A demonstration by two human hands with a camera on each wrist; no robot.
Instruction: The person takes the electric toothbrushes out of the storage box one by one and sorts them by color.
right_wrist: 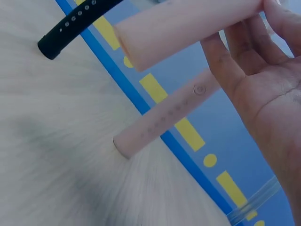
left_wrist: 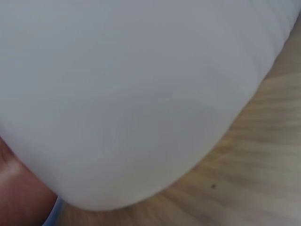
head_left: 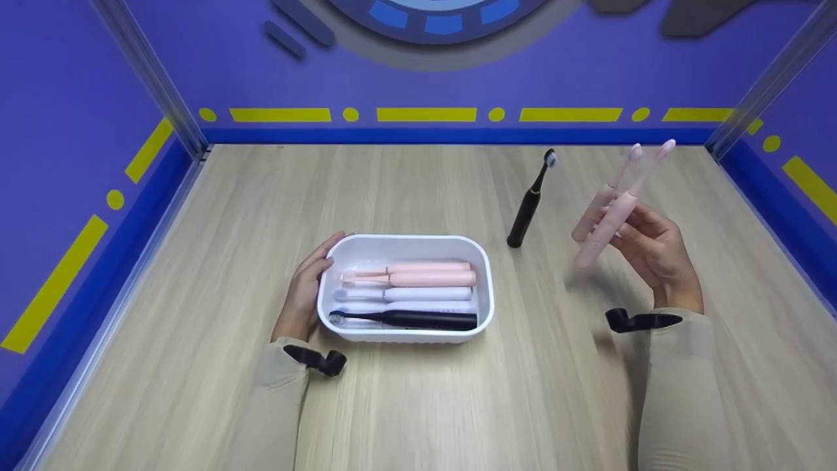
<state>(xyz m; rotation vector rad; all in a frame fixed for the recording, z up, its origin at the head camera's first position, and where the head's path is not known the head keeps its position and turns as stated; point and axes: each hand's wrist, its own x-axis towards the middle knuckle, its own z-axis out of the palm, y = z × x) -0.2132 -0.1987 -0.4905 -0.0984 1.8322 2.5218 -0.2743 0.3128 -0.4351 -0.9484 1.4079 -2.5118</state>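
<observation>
My right hand (head_left: 659, 252) pinches a pink electric toothbrush (head_left: 607, 230) by the upper handle, tilted with its brush head up and its base above the table. Just behind it, a second pink toothbrush (right_wrist: 164, 115) stands on its base. Farther left, a black electric toothbrush (head_left: 525, 216) stands on the table as well. With fingers along its left wall, my left hand (head_left: 303, 288) holds a white bin (head_left: 405, 337). Pink toothbrushes (head_left: 431, 279), white toothbrushes (head_left: 428, 294) and a black toothbrush (head_left: 428, 320) lie side by side inside. The bin's wall fills most of the left wrist view.
The wooden table (head_left: 418, 405) ends at a blue back wall (head_left: 431, 85) with yellow markings. Similar panels close off the left and right sides, with clear strips at the corners. Black wrist mounts (head_left: 644, 321) sit on both sleeves.
</observation>
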